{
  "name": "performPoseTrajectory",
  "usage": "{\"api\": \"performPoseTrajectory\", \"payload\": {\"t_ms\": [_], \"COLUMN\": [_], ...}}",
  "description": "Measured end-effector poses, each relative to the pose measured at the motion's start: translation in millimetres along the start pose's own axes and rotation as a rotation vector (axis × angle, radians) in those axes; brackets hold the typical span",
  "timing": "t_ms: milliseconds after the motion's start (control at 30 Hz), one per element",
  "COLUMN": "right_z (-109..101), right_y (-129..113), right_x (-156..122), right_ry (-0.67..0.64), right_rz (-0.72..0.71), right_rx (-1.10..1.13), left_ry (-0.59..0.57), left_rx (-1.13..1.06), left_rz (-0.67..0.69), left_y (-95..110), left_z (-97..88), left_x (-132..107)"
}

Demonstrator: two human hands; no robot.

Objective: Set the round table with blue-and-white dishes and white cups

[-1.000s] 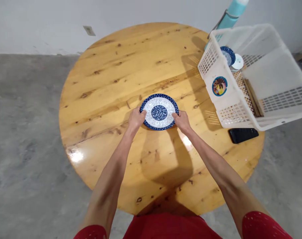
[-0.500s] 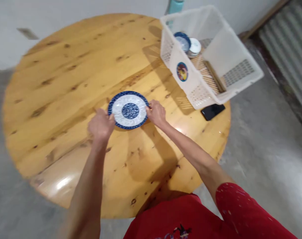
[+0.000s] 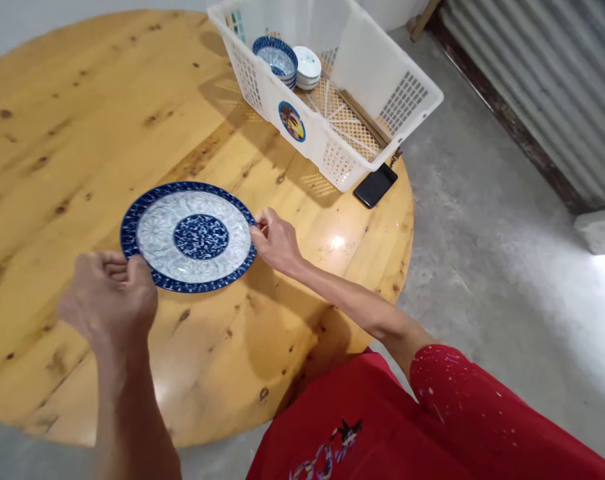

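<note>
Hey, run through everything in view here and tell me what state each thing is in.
Plate: face up, held at its rim by both hands
Left hand: closed on the plate's rim
Right hand: pinching the opposite side of the rim
Basket: upright, open-topped
Bowls: upright, stacked in the basket
White dishes: stacked beside the bowls
Sticks: lying in the basket
Phone: lying flat, face dark

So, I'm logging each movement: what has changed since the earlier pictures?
The patterned plate has risen toward the camera, held in the left grip and right grip, and the view has swung right. Nothing was let go or newly taken. The basket, blue bowls and phone stayed where they were.
</note>
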State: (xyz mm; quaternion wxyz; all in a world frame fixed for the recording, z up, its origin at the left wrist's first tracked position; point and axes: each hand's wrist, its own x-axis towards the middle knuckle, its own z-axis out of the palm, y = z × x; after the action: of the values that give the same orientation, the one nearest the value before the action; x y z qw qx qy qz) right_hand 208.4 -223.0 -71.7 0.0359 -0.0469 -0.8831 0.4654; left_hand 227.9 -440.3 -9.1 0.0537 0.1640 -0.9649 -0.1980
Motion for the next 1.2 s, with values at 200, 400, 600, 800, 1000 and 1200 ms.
{"api": "performPoseTrajectory", "payload": {"t_ms": [200,400,600,800,1000,1200], "right_z": [-50.8,-75.6,-79.7,-85.7,-88.1,-90.4], "right_y": [41.9,89.7,118.6,131.8,137.5,142.7], "right_x": [-115.9,-197.1,-204.5,-196.1,-191.7,-187.6], "right_ry": [0.18,0.333,0.38,0.396,0.389,0.317], "right_rz": [0.206,0.437,0.486,0.479,0.478,0.433], "right_rx": [0.175,0.109,0.07,0.062,0.074,0.022], "left_ry": [-0.154,-0.529,-0.577,-0.558,-0.51,-0.469], "left_rx": [-0.127,-0.195,-0.2,-0.202,-0.181,-0.189], "left_rz": [0.194,0.285,0.294,0.308,0.311,0.308], "left_y": [9.8,17.4,35.5,46.8,48.4,43.1], "left_z": [25.7,81.2,103.6,118.2,132.5,144.0], "left_x": [-75.6,-122.5,-130.9,-131.2,-130.2,-125.6]}}
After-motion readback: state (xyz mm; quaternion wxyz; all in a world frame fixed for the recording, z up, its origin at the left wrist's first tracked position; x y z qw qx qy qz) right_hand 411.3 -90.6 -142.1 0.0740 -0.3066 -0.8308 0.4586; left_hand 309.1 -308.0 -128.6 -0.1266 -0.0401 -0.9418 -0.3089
